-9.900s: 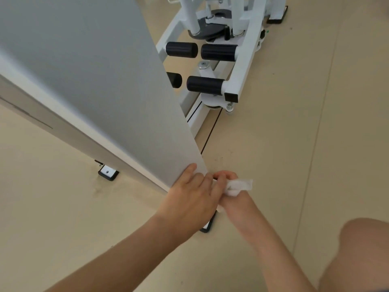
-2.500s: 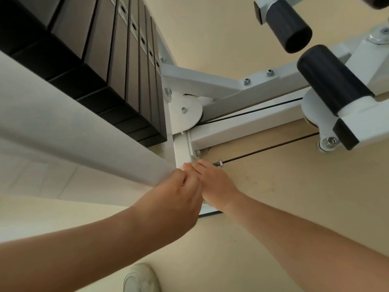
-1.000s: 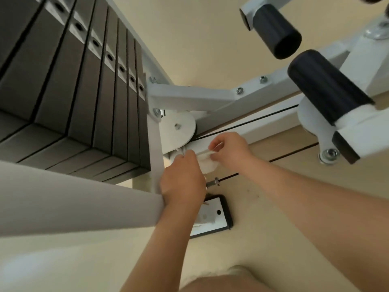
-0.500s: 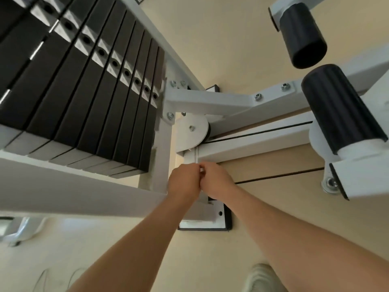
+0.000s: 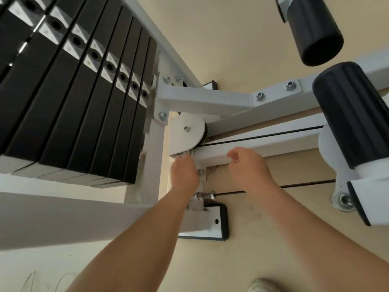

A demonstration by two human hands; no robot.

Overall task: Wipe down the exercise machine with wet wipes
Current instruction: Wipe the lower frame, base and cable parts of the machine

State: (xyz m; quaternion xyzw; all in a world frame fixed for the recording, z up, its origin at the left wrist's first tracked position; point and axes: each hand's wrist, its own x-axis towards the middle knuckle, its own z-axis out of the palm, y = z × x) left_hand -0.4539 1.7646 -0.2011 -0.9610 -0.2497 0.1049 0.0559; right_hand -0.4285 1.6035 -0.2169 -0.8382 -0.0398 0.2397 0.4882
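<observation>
Left grip [image 5: 184, 173]: back of the hand to the camera, fingers reaching up under the lower edge of the pulley plate [image 5: 186, 133]. Cannot tell whether they pinch anything or only press.
Right grip [image 5: 250, 167]: apart from the left grip, fingers curled with their tips on the front face of the low rail [image 5: 284, 144]. Cannot tell if anything is held beneath them.
Wet wipe: not plainly in view. A pale smudge at the left grip's fingertips may be it, but it is too blurred to say.
Exercise machine [image 5: 210, 100]: white frame directly beyond both grips. The weight stack [image 5: 84, 91] is up and left of the left grip, a black roller pad [image 5: 349, 114] is right of the right grip, and the foot plate [image 5: 212, 222] is below the left grip, nearer the person.
Step in hand: likely wiping the low corner where the rail meets the pulley plate.
Doing it well: keep the wipe flat under the fingertips and stroke along the rail, away from the plate. Take the top face, then the front, then the underside. Fold to a clean face for the bolt [image 5: 201, 171] just right of the left grip.
Watch: the cable [image 5: 305, 183] runs just below the right grip. Keep fingers out of the pulley groove — grease from there would smear the paint.
</observation>
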